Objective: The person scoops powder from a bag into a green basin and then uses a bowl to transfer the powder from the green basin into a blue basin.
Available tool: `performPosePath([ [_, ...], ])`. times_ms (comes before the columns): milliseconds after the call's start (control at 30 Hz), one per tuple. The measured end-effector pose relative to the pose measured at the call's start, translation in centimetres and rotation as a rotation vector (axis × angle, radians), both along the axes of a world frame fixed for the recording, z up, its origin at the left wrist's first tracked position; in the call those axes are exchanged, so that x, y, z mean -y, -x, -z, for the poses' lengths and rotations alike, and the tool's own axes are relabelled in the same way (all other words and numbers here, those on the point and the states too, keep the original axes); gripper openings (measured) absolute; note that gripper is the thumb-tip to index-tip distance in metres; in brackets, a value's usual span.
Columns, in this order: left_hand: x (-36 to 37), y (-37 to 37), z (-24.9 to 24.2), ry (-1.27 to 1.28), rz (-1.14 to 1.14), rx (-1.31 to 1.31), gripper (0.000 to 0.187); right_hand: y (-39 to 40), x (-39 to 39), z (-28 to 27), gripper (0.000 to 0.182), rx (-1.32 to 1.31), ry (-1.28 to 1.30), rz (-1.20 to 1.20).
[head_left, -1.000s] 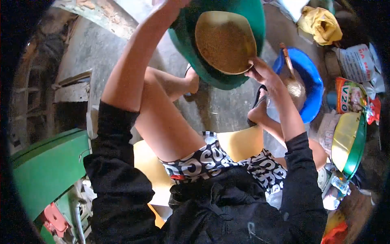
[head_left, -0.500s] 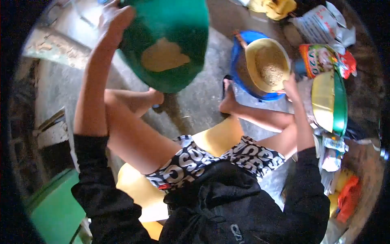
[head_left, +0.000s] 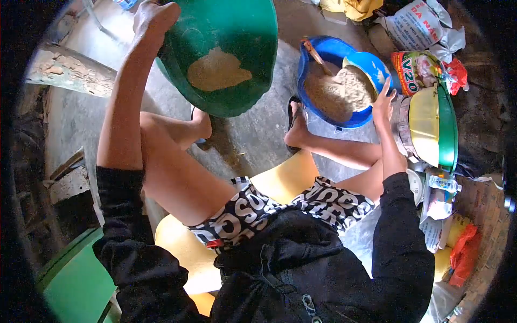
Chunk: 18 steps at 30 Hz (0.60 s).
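Note:
My left hand [head_left: 154, 20] grips the upper left rim of a large green tub [head_left: 242, 29], which is tilted toward me. A patch of tan powder [head_left: 218, 71] lies inside it. At the right, my right hand [head_left: 383, 105] holds a bowl [head_left: 371, 65] by its near edge. The bowl is tipped over a blue basin [head_left: 312, 112], showing a blue surface with pale patches. Pale meal [head_left: 353, 89] spills from it onto the brownish meal in the basin. A brown stick-like handle [head_left: 316, 55] leans in the basin; its lower end is buried.
Right of the basin stand a printed red-and-green bag [head_left: 413, 70], a white sack [head_left: 412, 24] and a yellow basin [head_left: 424, 129] against a green one [head_left: 447, 129]. A worn post [head_left: 72, 70] lies at left. My feet rest on the concrete floor [head_left: 242, 134].
My right hand has tipped the bowl from level to steeply tilted, and its meal now spills into the blue basin. The green tub stays in my left hand, nearly unmoved.

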State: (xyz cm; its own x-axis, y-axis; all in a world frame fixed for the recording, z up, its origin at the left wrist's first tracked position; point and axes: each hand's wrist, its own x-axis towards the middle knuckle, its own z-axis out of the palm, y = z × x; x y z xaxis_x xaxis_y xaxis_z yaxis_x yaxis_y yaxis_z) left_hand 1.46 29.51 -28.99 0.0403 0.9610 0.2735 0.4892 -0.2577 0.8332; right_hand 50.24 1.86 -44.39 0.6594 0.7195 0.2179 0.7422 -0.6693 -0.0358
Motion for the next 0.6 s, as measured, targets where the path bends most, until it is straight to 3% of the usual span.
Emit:
performPosePath([
  [133, 0.2, -0.3, -0.2, 0.02, -0.006, 0.013, 0.028, -1.3, -0.2, -0.5, 0.088, 0.166, 0.072, -0.179],
  [400, 0.0, -0.2, 0.2, -0.018, -0.044, -0.043, 0.025, -2.3, -1.4, -1.4, 0.085, 0.324, 0.071, -0.161],
  [600, 0.9, 0.1, -0.3, -0.046, -0.017, -0.023, 0.019, 2.2, -1.8, -3.9, 0.08, 0.012, -0.231, -0.174],
])
